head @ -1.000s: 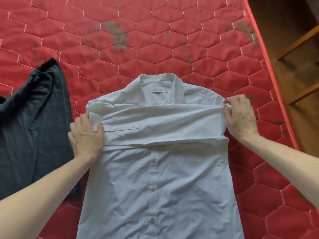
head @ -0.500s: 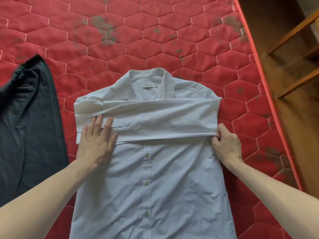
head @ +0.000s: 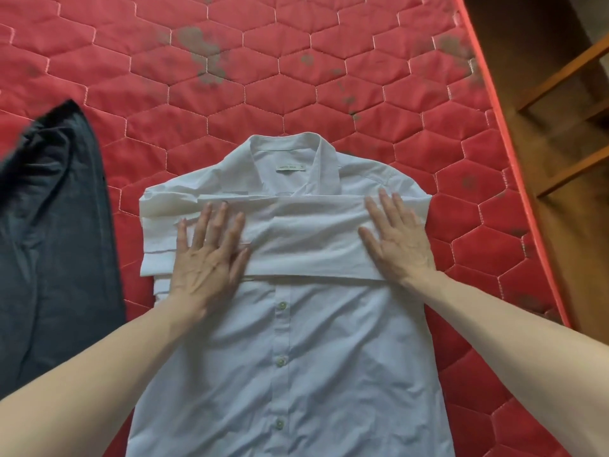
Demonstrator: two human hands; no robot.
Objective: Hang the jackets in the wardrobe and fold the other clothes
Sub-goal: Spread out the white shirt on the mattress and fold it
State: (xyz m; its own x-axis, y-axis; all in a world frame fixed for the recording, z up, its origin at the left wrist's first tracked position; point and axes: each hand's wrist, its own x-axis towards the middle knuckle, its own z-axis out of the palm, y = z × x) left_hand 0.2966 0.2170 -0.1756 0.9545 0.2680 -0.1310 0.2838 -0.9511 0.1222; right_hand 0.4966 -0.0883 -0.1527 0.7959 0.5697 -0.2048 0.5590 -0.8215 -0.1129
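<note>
1. The shirt (head: 290,341) is laid button-side up at centre frame on the mattress (head: 230,77), collar toward the top, with both sleeves (head: 296,239) folded across the chest in a flat band.
2. That band is being pressed flat; by the look of it, the step is best done by smoothing outward from the placket so no crease is trapped before the body is folded.
3. The left hand (head: 207,255) is spread flat on the band's left end, fingers straight and fanned wide, nothing gripped.
4. The right hand (head: 395,235) is pressed flat on the right end, fingers straight and a little apart, nothing held.
5. A dark garment (head: 49,242) is seen at the left edge, just beside the shirt.
6. Wooden rails (head: 560,94) are seen at upper right, past the mattress edge.
</note>
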